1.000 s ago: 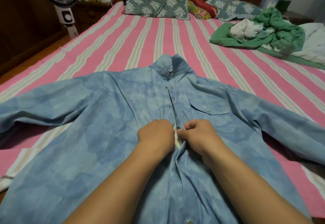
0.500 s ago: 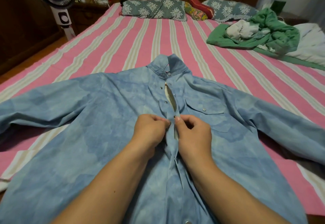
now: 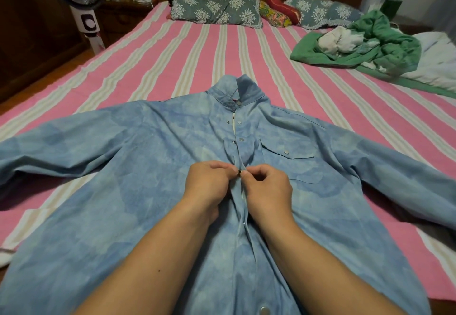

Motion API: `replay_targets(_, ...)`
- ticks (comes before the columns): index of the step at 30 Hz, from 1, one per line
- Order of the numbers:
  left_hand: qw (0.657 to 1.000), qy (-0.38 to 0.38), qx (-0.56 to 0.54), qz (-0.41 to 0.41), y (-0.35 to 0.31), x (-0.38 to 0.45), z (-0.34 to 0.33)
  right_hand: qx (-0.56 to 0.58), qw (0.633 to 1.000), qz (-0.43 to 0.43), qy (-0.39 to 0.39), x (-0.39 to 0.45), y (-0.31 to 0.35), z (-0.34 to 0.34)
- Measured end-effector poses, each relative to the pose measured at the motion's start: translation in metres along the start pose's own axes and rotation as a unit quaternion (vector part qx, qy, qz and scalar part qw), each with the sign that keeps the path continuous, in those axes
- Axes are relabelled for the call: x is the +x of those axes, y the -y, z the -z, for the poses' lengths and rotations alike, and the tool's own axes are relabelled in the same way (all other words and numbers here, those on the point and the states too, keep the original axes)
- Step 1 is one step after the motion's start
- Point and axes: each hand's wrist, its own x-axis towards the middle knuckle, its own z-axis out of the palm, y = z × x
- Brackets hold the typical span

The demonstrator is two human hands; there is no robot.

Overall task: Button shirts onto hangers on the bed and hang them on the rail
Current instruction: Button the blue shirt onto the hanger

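The blue shirt (image 3: 153, 181) lies spread flat on the striped bed (image 3: 172, 50). At its front placket, below the collar, the left hand (image 3: 209, 186) and right hand (image 3: 267, 187) each pinch an edge beside a snap (image 3: 238, 172).

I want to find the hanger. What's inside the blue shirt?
A bit of red shows inside the collar, and something white shows through the gap in the shirt front. Whether that is a hanger is unclear; the cloth covers the rest.

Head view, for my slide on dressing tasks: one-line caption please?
Both hands, left and right, pinch a snap on a blue shirt's placket, spread on a striped bed.
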Motion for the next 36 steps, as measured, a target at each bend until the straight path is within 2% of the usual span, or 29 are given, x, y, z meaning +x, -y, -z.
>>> replay_targets(9, 0.998, -0.006, 0.051, -0.025, 0.006, 0.004, 0.001, -0.027, 0.999, 0.021, 0.025, -0.004, 0.004, -0.001)
replay_targets(12, 0.998, 0.034, 0.045, -0.010, 0.005, 0.007, 0.006, -0.047, 0.993, 0.047, 0.102, -0.010, 0.008, 0.004)
replay_targets(15, 0.999, 0.048, 0.026, 0.002, 0.002, 0.006, 0.006, 0.034, 0.978, -0.042, 0.202, -0.005, 0.014, 0.019)
replay_targets(17, 0.999, 0.045, 0.008, 0.016, 0.001, 0.008, 0.006, 0.117, 0.946, -0.118, 0.278, 0.003, 0.015, 0.029)
replay_targets(20, 0.997, 0.025, 0.078, -0.017, 0.002, 0.013, 0.005, 0.125, 0.933, -0.130, 0.312, 0.011, 0.011, 0.032)
replay_targets(23, 0.976, -0.028, 0.196, -0.094, 0.004, 0.014, -0.001, 0.084, 0.943, -0.102, 0.306, 0.012, 0.008, 0.028)
replay_targets(30, 0.957, -0.013, 0.260, -0.128, 0.004, 0.018, -0.002, 0.067, 0.959, -0.108, 0.253, 0.022, 0.011, 0.032)
replay_targets(31, 0.952, -0.005, 0.277, -0.132, 0.004, 0.019, -0.002, 0.044, 0.967, -0.092, 0.232, 0.025, 0.011, 0.033)
replay_targets(33, 0.950, 0.008, 0.279, -0.142, 0.001, 0.017, 0.001, -0.034, 0.991, -0.028, 0.126, 0.034, 0.017, 0.041)
replay_targets(35, 0.955, -0.025, 0.239, -0.175, -0.014, 0.016, 0.006, -0.089, 0.994, 0.063, 0.019, 0.042, 0.035, 0.055)
replay_targets(36, 0.949, -0.060, 0.236, -0.198, -0.023, 0.021, 0.008, -0.087, 0.992, 0.096, 0.003, 0.048, 0.047, 0.060)
